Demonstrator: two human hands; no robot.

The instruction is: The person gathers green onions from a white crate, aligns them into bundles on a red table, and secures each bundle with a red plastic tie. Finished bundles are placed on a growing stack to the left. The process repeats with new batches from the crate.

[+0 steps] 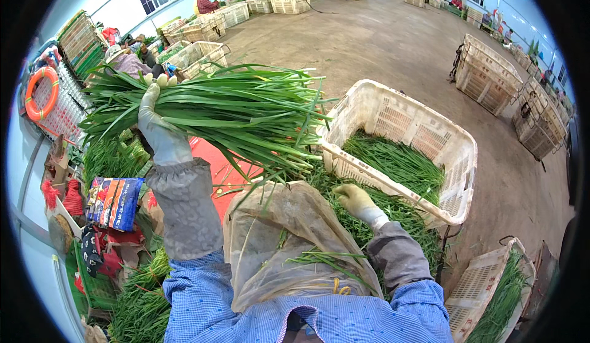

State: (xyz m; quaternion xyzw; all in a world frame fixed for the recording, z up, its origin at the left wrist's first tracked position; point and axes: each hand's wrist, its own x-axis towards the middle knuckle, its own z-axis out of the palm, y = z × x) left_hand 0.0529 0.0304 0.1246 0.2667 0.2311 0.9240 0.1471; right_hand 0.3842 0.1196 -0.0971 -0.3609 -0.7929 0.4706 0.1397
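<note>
My left hand [159,121], in a pale glove, is closed around a large bunch of long flat green leaves [244,105], probably garlic chives. The bunch lies sideways in the air, its pale cut ends pointing right. Lower on the right, my gloved right hand [359,203] is over a heap of loose green leaves [405,221], fingers curled; whether it grips any is unclear. A clear plastic apron [276,232] covers my lap, with a few stray leaves [329,261] on it. Beyond my right hand stands a white plastic crate [417,117] holding more greens [396,158].
A red surface [226,172] shows beneath the bunch. Tied bunches [143,292] and a blue printed bag [115,203] lie at my left. Another crate [479,278] of greens stands lower right. Stacked crates [488,73] line the concrete floor [359,43]; a person [131,62] sits upper left.
</note>
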